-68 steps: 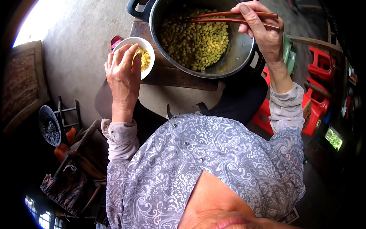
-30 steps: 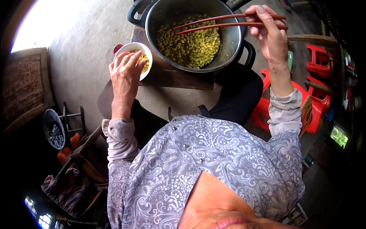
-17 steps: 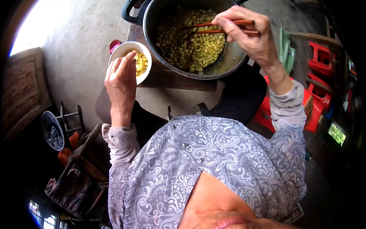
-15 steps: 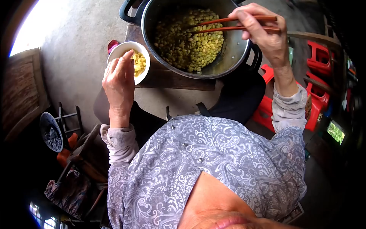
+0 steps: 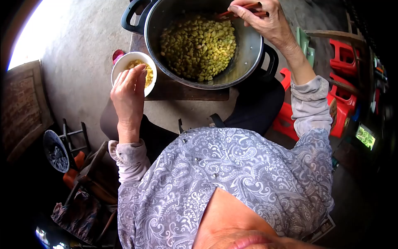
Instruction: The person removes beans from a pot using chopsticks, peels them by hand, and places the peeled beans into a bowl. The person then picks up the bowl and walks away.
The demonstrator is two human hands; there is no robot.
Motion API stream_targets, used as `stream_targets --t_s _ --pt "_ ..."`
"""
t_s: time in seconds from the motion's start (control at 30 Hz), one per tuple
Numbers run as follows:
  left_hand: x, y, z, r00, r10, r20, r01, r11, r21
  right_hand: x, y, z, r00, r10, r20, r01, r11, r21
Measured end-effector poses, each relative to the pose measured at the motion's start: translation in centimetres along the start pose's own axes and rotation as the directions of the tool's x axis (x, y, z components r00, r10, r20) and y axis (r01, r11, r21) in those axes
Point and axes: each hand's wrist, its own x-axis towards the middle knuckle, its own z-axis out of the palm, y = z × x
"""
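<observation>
A large dark pot (image 5: 248,62) with black handles holds many yellow-green beans (image 5: 199,50). My right hand (image 5: 259,18) is closed on reddish-brown chopsticks (image 5: 238,13) over the pot's upper right part, their tips near the far edge of the beans. Left of the pot is a white bowl (image 5: 118,66) with yellow pieces (image 5: 148,76) inside. Over the bowl's near left side is my left hand (image 5: 129,85), thumb and fingertips drawn together; whatever they pinch, if anything, is too small to make out.
Pot and bowl rest on a low wooden bench (image 5: 186,94). Red plastic stools (image 5: 343,58) and a green item (image 5: 304,45) are at the right. A dark basin (image 5: 57,151) and wooden chair (image 5: 97,170) lie at the lower left, a pink object (image 5: 118,55) beyond the bowl.
My right hand has moved up and left with the chopsticks, whose tips are farther toward the pot's far side. Pot and bowl appear shifted slightly left in view. My left hand stays over the bowl.
</observation>
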Motion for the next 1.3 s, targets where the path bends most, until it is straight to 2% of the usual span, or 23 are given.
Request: stream_targets --t_s 0.07,0.17,0.2,0.3,0.37,0.43,0.53,0.63,0.67,0.77,0.8,0.9,0.93,0.97,1.03,1.07,1.17,1.2,1.3 --pt "0.0 0.2 -0.1 1.000 -0.026 0.000 0.026 0.999 -0.027 -0.5 1.4 0.0 1.000 -0.002 -0.006 0.002 1.000 -0.022" --pt "0.0 0.4 0.0 0.999 -0.051 -0.009 0.051 0.997 -0.066 -2.0 -1.1 -1.3 0.956 0.274 0.105 -0.285 0.952 0.111" --pt "0.0 0.5 0.0 0.999 -0.050 -0.017 0.049 0.996 -0.077 -2.2 -2.6 -2.0 0.935 0.327 0.137 -0.341 0.935 0.095" --pt "0.0 0.4 0.0 0.999 -0.034 -0.042 0.032 0.998 -0.052 -3.2 -2.0 -4.0 0.953 0.302 0.025 -0.301 0.938 0.170" --pt "0.2 0.6 0.1 0.998 -0.042 -0.046 0.040 0.998 -0.047 -3.0 -2.5 -4.4 0.974 0.196 -0.116 -0.167 0.962 0.217" --pt "0.2 0.7 0.1 0.996 -0.078 -0.033 0.076 0.995 -0.064 -2.5 -2.1 -4.3 0.986 0.060 -0.156 -0.044 0.993 0.106" --pt "0.2 0.8 0.1 0.996 -0.081 -0.020 0.079 0.993 -0.091 -1.5 -2.5 -3.5 0.997 0.071 -0.018 -0.070 0.997 0.031" --pt "0.2 0.7 0.1 0.995 -0.104 -0.002 0.104 0.990 -0.096 -1.5 -0.5 -1.2 0.982 -0.142 -0.125 0.130 0.987 -0.099" --pt "0.2 0.7 0.1 0.995 -0.102 -0.002 0.102 0.990 -0.096 -2.2 -1.1 -1.4 0.986 -0.134 -0.094 0.121 0.983 -0.135" --pt "0.4 0.9 0.1 0.995 -0.098 -0.006 0.097 0.991 -0.096 -3.4 1.2 -0.8 0.995 0.055 0.083 -0.050 0.997 -0.063" --pt "0.4 1.0 0.1 0.995 -0.096 -0.008 0.095 0.990 -0.100 -3.7 0.6 -0.8 0.993 0.017 0.118 -0.010 0.998 -0.063" --pt "0.2 1.1 0.2 0.996 -0.085 -0.020 0.083 0.990 -0.114 -4.5 -1.3 -1.2 0.991 0.098 0.095 -0.105 0.992 0.073" --pt "0.2 1.0 0.2 0.996 -0.079 -0.026 0.076 0.990 -0.117 -4.5 -1.8 -1.9 0.982 0.174 0.076 -0.181 0.980 0.089" --pt "0.2 1.0 0.2 0.995 -0.094 -0.026 0.090 0.989 -0.121 -4.4 -1.1 -2.1 0.996 0.082 -0.016 -0.080 0.988 0.131" --pt "0.1 0.9 0.1 0.992 -0.121 -0.025 0.117 0.985 -0.125 -3.8 -2.2 -3.1 0.961 0.249 -0.123 -0.204 0.933 0.298" --pt "0.1 0.9 0.1 0.992 -0.124 -0.029 0.119 0.983 -0.137 -3.6 -2.5 -2.9 0.942 0.236 -0.238 -0.169 0.948 0.269" --pt "0.0 0.8 -0.1 0.990 -0.138 -0.033 0.131 0.979 -0.158 -3.5 -3.4 -3.9 0.951 0.212 -0.225 -0.169 0.966 0.196" --pt "0.0 0.9 -0.1 0.989 -0.141 -0.033 0.134 0.978 -0.160 -3.2 -2.5 -3.6 0.950 0.180 -0.255 -0.127 0.969 0.213" --pt "0.1 0.9 0.0 0.992 -0.121 -0.035 0.114 0.981 -0.157 -3.5 -2.7 -4.3 0.931 0.210 -0.299 -0.158 0.969 0.188"
